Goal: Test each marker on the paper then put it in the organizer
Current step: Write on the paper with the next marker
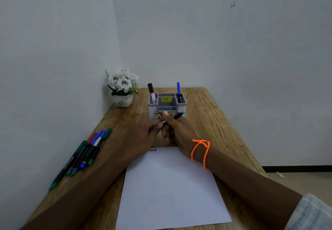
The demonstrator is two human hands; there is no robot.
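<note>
A wooden table (206,107) is seen mid-frame; on it are set paper (170,190), organizer (167,106), flowerpot (124,100), and left-edge markers (84,154).

— What's the person wearing?
— Not much shows. Both forearms are bare, left hand (143,134) and right hand (177,130) uncovered, no rings visible.
— Anything on the wrists?
— A bright orange beaded cord (201,151), looped round the right wrist. A pale, textured sleeve (312,213) bunches near the right elbow.
</note>
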